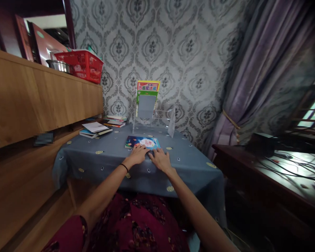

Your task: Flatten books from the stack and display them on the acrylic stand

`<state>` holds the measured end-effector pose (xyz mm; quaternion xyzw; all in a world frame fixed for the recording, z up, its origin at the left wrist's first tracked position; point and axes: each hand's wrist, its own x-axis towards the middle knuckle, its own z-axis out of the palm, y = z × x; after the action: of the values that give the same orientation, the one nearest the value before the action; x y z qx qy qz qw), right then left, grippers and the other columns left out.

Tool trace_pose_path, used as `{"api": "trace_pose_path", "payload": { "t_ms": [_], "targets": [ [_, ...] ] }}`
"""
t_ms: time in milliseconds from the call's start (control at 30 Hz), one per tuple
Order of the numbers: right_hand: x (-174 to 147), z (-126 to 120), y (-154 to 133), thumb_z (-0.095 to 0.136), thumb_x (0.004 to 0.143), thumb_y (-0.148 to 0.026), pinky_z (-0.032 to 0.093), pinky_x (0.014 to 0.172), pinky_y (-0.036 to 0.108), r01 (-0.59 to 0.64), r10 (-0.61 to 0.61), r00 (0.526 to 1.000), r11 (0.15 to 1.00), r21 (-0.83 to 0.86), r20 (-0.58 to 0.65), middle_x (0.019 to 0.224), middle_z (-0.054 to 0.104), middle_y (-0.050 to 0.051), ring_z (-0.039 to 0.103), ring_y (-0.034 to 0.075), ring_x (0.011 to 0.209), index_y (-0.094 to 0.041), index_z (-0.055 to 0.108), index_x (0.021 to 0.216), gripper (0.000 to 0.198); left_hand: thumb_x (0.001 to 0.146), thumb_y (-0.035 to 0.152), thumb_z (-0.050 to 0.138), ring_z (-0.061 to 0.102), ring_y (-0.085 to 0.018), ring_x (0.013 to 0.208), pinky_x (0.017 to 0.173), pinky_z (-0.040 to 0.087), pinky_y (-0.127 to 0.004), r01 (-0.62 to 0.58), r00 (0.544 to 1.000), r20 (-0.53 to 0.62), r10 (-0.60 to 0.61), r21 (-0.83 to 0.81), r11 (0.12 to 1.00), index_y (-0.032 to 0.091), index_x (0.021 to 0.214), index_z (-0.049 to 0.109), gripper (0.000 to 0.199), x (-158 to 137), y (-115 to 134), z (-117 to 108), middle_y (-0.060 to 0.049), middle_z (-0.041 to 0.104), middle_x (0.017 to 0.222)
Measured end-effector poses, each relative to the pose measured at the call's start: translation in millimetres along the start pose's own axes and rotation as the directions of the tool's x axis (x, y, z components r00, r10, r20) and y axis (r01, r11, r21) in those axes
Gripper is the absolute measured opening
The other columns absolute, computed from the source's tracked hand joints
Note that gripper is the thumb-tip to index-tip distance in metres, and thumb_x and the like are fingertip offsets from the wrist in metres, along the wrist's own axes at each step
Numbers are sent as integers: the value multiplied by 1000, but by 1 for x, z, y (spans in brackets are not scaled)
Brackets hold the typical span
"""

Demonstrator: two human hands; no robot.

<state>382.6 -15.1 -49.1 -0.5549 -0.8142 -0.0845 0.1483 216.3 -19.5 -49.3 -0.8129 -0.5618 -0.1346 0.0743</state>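
A blue picture book with a white patch and coloured pictures on its cover lies flat on the blue tablecloth. My left hand rests at its near edge, fingers stretched forward over the cover. Beside it, my right hand lies at the book's near right corner, fingers spread and the thumb pointing toward the left hand. Neither hand is closed around anything. Behind the book stands a clear acrylic rack. It holds a yellow and green book upright, with a smaller grey book in front.
Near the cabinet lie a few stacked books and another pile of books. A red basket and a metal bowl sit on the cabinet. At right, a dark desk carries loose cables beside a purple curtain.
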Motion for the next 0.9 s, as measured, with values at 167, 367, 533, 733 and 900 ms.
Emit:
{"api": "trace_pose_path", "payload": {
  "t_ms": [167,367,533,733,900],
  "targets": [
    [1,-2,4,37,105,-46,36,106,50,-2,2,1000,1000,3,22,140,58,21,54,35,129,-17,58,138,49,93,12,50,43,-30,136,116,33,-50,-20,1000,21,20,14,1000,31,146,52,56,4,-2,-1,-10,53,144],
    [-3,-6,12,39,105,-44,36,109,41,-6,6,1000,999,35,19,148,54,21,51,31,135,-13,57,139,49,93,8,48,47,-31,134,114,34,-51,-25,998,51,22,53,998,34,143,55,56,7,2,-8,-10,53,141],
    [-8,-9,21,40,105,-40,34,113,42,-13,12,1000,998,64,22,152,51,22,50,30,138,-10,56,139,48,94,9,45,51,-33,128,109,39,-53,-44,997,66,39,72,996,36,141,57,55,16,12,-13,-12,54,140],
    [-8,-9,34,40,106,-38,33,115,50,33,-38,998,994,105,43,153,51,18,50,32,139,-15,56,141,45,93,7,44,53,-31,124,106,44,-48,-66,995,85,61,61,996,35,139,61,56,29,15,-18,-11,57,135],
    [-1,-11,58,43,104,-30,35,117,45,136,-150,986,975,176,71,151,54,15,50,27,140,-17,57,142,42,99,14,41,51,-32,128,104,45,-46,-105,993,60,102,42,994,33,137,62,48,35,17,-19,-12,57,134]
  ]
}}
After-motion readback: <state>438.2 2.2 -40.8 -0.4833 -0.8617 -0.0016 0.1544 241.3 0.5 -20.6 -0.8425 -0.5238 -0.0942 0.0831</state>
